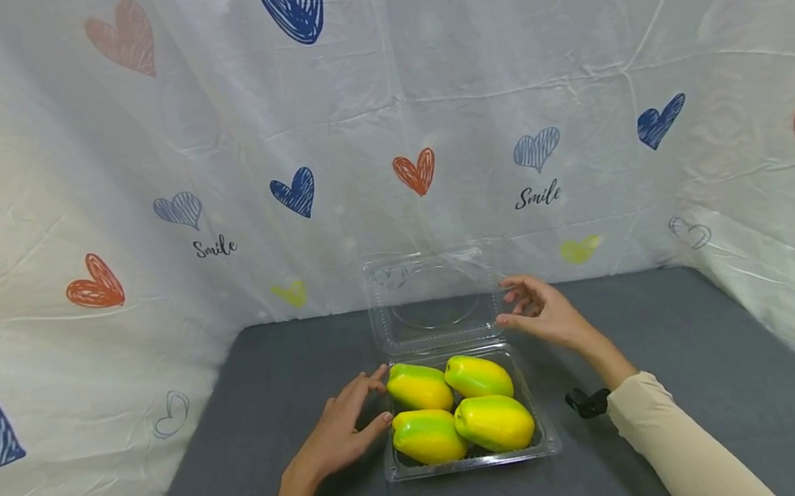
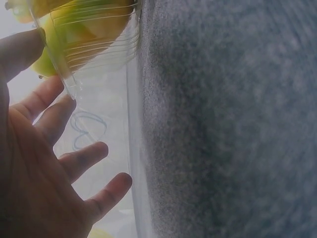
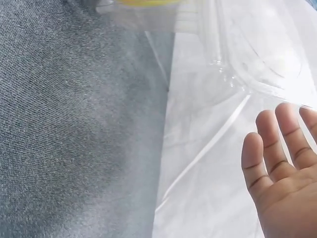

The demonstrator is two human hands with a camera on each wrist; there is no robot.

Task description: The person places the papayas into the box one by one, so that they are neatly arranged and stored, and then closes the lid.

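A clear plastic clamshell box stands on the table with its lid raised at the back. Several yellow-green mangoes fill its base in two rows. My left hand is at the box's left side, fingers spread, fingertips right at the rim; the left wrist view shows the same hand with its fingers extended beside the clear wall. At the lid's right edge, my right hand has its fingers loosely bent, thumb apart from them. In the right wrist view that hand's fingers are near the lid's edge.
Dark grey cloth covers the table. A white curtain printed with hearts and "Smile" hangs behind it, close to the raised lid. Each wrist wears a black strap device.
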